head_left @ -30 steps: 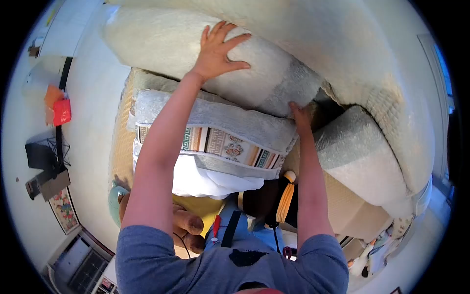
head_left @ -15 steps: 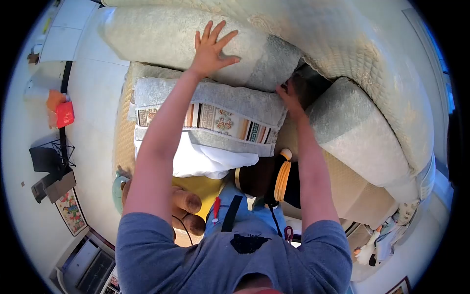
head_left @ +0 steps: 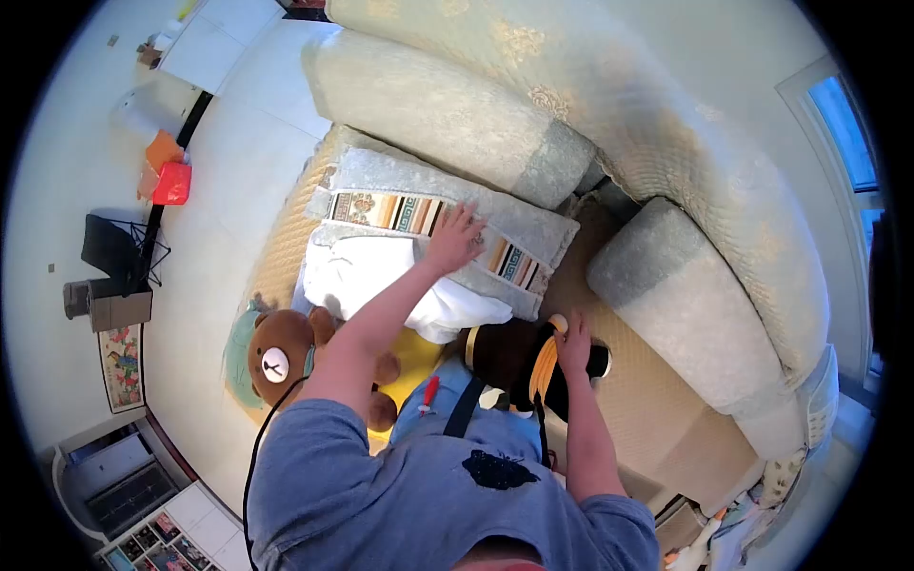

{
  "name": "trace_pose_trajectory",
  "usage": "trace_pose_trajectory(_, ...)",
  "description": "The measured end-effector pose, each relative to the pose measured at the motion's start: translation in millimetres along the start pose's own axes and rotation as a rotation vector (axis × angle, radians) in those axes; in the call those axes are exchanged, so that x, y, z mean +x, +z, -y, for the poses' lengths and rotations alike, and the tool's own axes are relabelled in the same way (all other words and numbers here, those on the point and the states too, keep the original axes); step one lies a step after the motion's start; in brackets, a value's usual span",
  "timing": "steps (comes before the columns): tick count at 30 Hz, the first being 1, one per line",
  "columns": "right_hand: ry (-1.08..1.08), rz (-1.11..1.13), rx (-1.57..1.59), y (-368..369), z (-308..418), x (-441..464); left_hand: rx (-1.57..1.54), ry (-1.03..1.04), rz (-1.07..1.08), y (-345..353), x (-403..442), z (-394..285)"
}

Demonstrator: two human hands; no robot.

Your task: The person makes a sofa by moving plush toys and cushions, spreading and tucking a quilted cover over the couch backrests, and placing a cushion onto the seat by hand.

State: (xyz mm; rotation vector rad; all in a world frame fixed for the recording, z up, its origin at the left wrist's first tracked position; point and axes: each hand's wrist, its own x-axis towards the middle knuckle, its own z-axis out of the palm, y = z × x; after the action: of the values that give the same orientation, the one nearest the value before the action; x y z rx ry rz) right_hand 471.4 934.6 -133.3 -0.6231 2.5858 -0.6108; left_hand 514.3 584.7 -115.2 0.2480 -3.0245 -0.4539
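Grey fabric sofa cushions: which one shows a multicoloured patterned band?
The flat grey cushion under the left hand; the long cream-grey cushion behind it and the cream-grey cushion at right show none.

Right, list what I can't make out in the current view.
All in the head view:
Patterned band on the grey pillow: part hidden under the left hand.
Brown bear: its middle hidden behind the left forearm.
Orange cords: whether the right hand grips them; the hand covers the contact.
Pictures, lower left: too small.
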Motion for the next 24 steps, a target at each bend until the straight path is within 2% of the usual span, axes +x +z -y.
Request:
trace_pose_trajectory(2,0.065,-0.023,-0.088,-5,-30,-47,-0.024,-0.038,0.063,6,-39,-19)
trace_pose_trajectory(3,0.102,-0.012,-0.037,-11,-41,-69,-0.050,-0.077,0.136,7,-56,-28)
trace_pose_trajectory(4,0.163,0.024,-0.007,-8,-63,-88,-0.044,-0.075,0.123,7,-71,-36)
trace_pose_trajectory(6,0.261,0.037,0.002,-2,-102,-126,-0.070,-0.095,0.321,5,-95,-52)
trace_pose_trajectory(7,0.252,0.027,0.005,-9,-108,-142,-0.063,-0.094,0.308,4,-105,-60)
trace_pose_trajectory(9,0.477,0.181,0.123,-19,-119,-166,0.030,-0.126,0.484,6,-115,-73)
trace_pose_trajectory(12,0.482,0.042,0.248,-19,-125,-206,0.073,-0.131,0.570,8,-125,-90)
trace_pose_trajectory(14,0.490,0.064,0.252,-32,-115,-228,0.060,-0.138,0.672,17,-124,-102)
trace_pose_trajectory(15,0.540,0.110,0.376,-29,-120,-238,0.017,-0.137,0.649,18,-126,-111)
trace_pose_trajectory(16,0.518,0.090,0.329,-32,-113,-247,-0.012,-0.107,0.633,22,-127,-118)
trace_pose_trajectory(17,0.457,0.051,0.441,-28,-117,-257,-0.043,-0.084,0.617,27,-131,-127)
trace_pose_trajectory(18,0.452,0.076,0.353,-15,-133,-265,-0.075,-0.055,0.634,29,-135,-139)
trace_pose_trajectory(21,0.426,0.094,0.414,-14,-144,-294,-0.126,-0.068,0.708,20,-144,-183)
trace_pose_trajectory(24,0.438,0.094,0.438,-14,-161,-322,-0.116,0.022,0.767,26,-162,-209)
